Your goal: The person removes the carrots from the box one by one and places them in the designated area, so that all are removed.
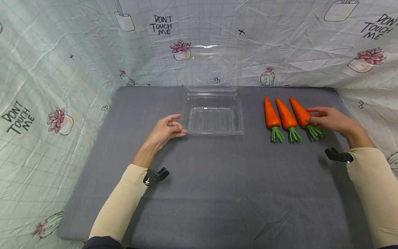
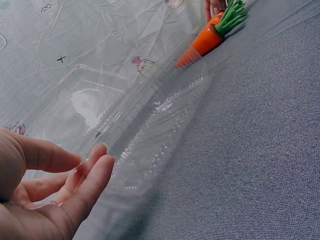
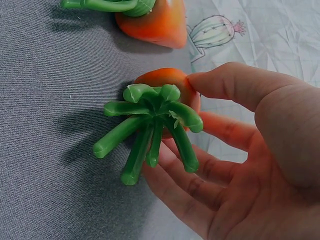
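A clear plastic clamshell container (image 1: 214, 132) lies on the grey table with its lid (image 1: 212, 69) raised against the backdrop. My left hand (image 1: 168, 130) is at its left side, thumb and fingertips pinching the near left part of the rim in the left wrist view. To the right, three orange carrots with stubby green tops lie side by side: a left one (image 1: 271, 116), a middle one (image 1: 285, 114) and a right one (image 1: 300, 112). My right hand (image 1: 329, 119) grips the right carrot near its top, thumb on one side and fingers on the other.
The grey cloth-covered table (image 1: 199, 193) stretches in front of the container. A printed fabric backdrop (image 1: 289, 38) rises behind the table and along both sides. Each wrist bears a black strap mount (image 1: 157, 174).
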